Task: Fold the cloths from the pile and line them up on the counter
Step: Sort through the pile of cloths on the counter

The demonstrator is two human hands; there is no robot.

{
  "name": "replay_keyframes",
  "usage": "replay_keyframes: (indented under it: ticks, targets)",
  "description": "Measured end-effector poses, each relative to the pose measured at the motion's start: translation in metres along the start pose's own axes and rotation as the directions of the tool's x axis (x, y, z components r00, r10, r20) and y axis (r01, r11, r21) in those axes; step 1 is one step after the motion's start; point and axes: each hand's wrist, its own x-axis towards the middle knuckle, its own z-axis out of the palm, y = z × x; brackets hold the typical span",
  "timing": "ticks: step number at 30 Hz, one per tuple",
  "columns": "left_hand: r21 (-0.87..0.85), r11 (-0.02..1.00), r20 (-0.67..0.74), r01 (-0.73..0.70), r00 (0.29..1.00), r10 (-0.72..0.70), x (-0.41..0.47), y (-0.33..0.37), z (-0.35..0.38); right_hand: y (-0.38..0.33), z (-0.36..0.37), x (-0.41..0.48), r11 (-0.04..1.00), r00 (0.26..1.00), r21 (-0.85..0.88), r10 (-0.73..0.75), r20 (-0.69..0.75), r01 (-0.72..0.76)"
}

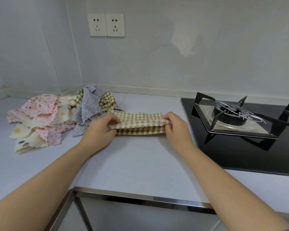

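Green-checked cloth (138,125), soft, light and likely floppy, is pinched at its left end by the left hand (101,130) and its right by the right hand (175,125)

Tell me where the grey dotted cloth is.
Head view, left of centre: the grey cloth drapes the right edge of the pile, just behind the left hand.

A home kitchen: a gas hob (237,117) sits in the counter (140,164) below twin wall sockets (106,25).
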Motion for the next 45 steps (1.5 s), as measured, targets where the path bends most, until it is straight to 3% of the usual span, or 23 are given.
replay_keyframes:
  ticks: [4, 7, 10, 15, 20, 26, 32, 39, 43, 45]
  targets:
    - [-0.206, 0.973, -0.086, 0.101, 0.989, -0.121, 0.003, -0.003, -0.007, 0.001, -0.008, 0.001, 0.981, 0.988, 0.143, 0.143, -0.057, -0.134]
    - [-0.468, 0.862, -0.020, 0.196, 0.973, -0.232, 0.004, -0.005, -0.006, -0.002, -0.011, 0.003, 0.948, 0.977, 0.260, 0.207, -0.060, -0.185]
    - [-0.538, 0.795, 0.091, 0.280, 0.957, -0.275, 0.005, -0.004, -0.009, -0.002, -0.015, 0.005, 0.945, 0.972, 0.237, 0.237, -0.014, -0.227]
    - [-0.376, 0.806, 0.319, 0.457, 0.881, -0.350, 0.009, -0.004, -0.016, 0.002, -0.021, 0.005, 0.940, 0.943, 0.078, 0.326, 0.071, -0.331]
    - [-0.223, 0.784, 0.355, 0.579, 0.797, -0.488, 0.015, 0.002, -0.021, 0.001, -0.023, 0.005, 0.915, 0.901, -0.062, 0.404, 0.156, -0.399]
    - [0.163, 0.921, 0.122, 0.355, 0.919, -0.376, 0.018, 0.003, -0.003, -0.002, -0.020, 0.007, 0.856, 0.878, -0.353, 0.451, 0.158, -0.377]
    - [0.495, 0.851, 0.030, 0.176, 0.975, -0.220, 0.019, 0.006, 0.011, -0.012, -0.022, 0.008, 0.722, 0.853, -0.629, 0.491, 0.174, -0.288]
    - [0.617, 0.767, -0.011, 0.177, 0.976, -0.217, 0.028, 0.003, 0.020, -0.012, -0.019, 0.010, 0.780, 0.935, -0.579, 0.345, 0.084, -0.237]
    - [0.609, 0.783, -0.072, 0.128, 0.992, -0.106, 0.032, -0.001, 0.024, -0.005, -0.010, 0.013, 0.736, 0.925, -0.638, 0.367, 0.098, -0.224]
    - [0.652, 0.752, -0.035, 0.095, 0.995, -0.095, 0.036, -0.002, 0.025, -0.002, -0.007, 0.013, 0.711, 0.919, -0.665, 0.383, 0.092, -0.229]
